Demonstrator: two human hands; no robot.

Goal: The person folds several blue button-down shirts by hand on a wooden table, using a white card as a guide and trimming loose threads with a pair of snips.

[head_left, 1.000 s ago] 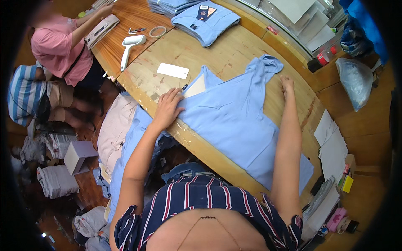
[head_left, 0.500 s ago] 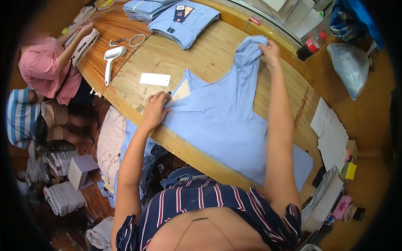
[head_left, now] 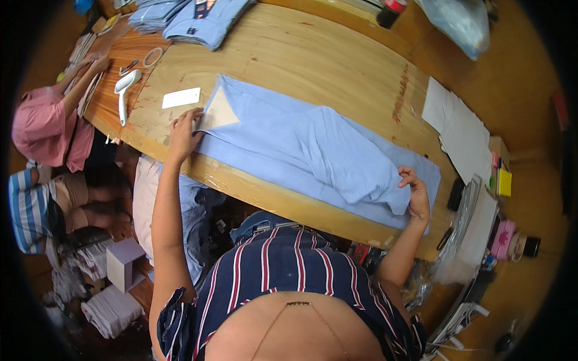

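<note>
A light blue shirt (head_left: pixel 289 144) lies along the table, folded lengthwise. A beige patch (head_left: pixel 221 113), perhaps a board or lining, shows in the opening at its left end. Resting at that end is my left hand (head_left: pixel 185 135), its fingers spread against the cloth and the thumb apart. At the right end, my right hand (head_left: pixel 418 195) has curled fingers at the bunched edge of the top layer, which lies loosely wrinkled over the smoother cloth below. Beyond my left hand is a white tag-shaped card (head_left: pixel 181 98).
A white lint roller (head_left: pixel 125 96) and a tape ring (head_left: pixel 153 58) lie at the left, near folded blue shirts (head_left: pixel 201 23). White sheets (head_left: pixel 460 129) and a black object (head_left: pixel 456 194) are on the right. Another person in pink (head_left: pixel 45 123) works at the far left.
My right hand has come down and toward me from the raised, far side, laying the lifted part of the shirt over to the right. My left hand stays at the left end. The view has shifted.
</note>
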